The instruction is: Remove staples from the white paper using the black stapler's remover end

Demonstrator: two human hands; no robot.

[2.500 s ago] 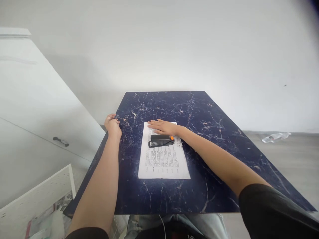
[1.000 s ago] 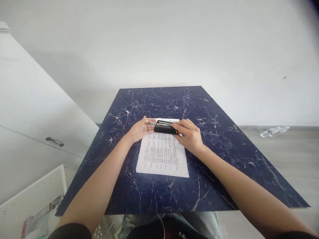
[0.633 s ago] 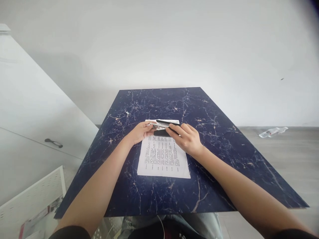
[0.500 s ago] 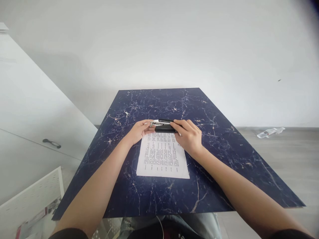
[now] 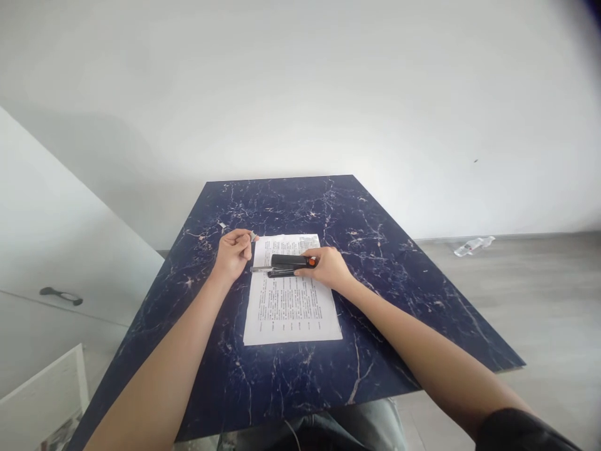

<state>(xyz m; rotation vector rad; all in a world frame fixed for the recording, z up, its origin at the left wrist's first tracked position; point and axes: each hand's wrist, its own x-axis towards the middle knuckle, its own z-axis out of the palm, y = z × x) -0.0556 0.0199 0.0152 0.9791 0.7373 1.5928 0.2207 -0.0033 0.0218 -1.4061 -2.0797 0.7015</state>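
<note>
My right hand grips the rear of a black stapler with an orange spot on its end. The stapler is tilted over the paper, and its thin metal staple tray sticks out of the front to the left. My left hand is closed in a pinch at the paper's upper left edge. Between its fingertips shows a small grey metallic piece, too small to name surely. Beneath the stapler lie printed paper sheets, flat on the dark blue marbled table.
A small pale scrap lies on the table at the far left. At left stands a white cabinet with a dark handle. A clear plastic wrapper is on the floor to the right, by the white wall.
My hands have moved apart. The left has drawn away from the stapler with the small grey piece. The right has turned the stapler and brought it lower over the paper. The view has shifted.
</note>
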